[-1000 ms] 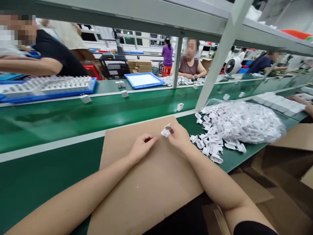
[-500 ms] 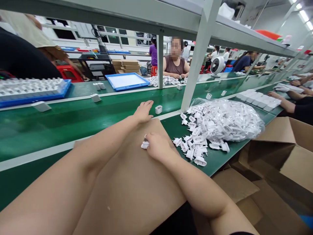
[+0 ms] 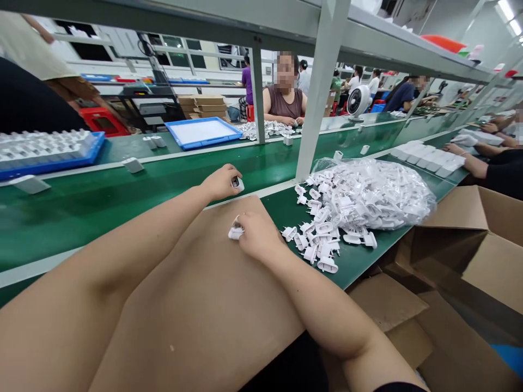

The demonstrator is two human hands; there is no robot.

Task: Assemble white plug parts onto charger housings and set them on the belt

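My left hand (image 3: 221, 182) is closed on a white charger housing (image 3: 237, 184), its open end facing me, just over the green conveyor belt (image 3: 175, 179). Lower and to the right, my right hand (image 3: 255, 231) pinches a white plug piece (image 3: 236, 233) above the brown cardboard sheet (image 3: 204, 294) in front of me. Its fingers hide part of that piece. Beside my right hand lies a loose pile of white plug covers with pins (image 3: 322, 234), spilling from a clear plastic bag (image 3: 379, 190).
White housings (image 3: 133, 165) sit along the belt. A blue tray of white parts (image 3: 49, 152) stands at left, a blue-rimmed tray (image 3: 204, 132) beyond the belt. A metal post (image 3: 316, 98) rises ahead. Open cardboard boxes (image 3: 457, 212) stand at right. A co-worker (image 3: 286, 100) sits opposite.
My left hand has taken hold of the white housing from the belt and drawn it a little left. My right hand keeps its white piece. The view has shifted slightly.
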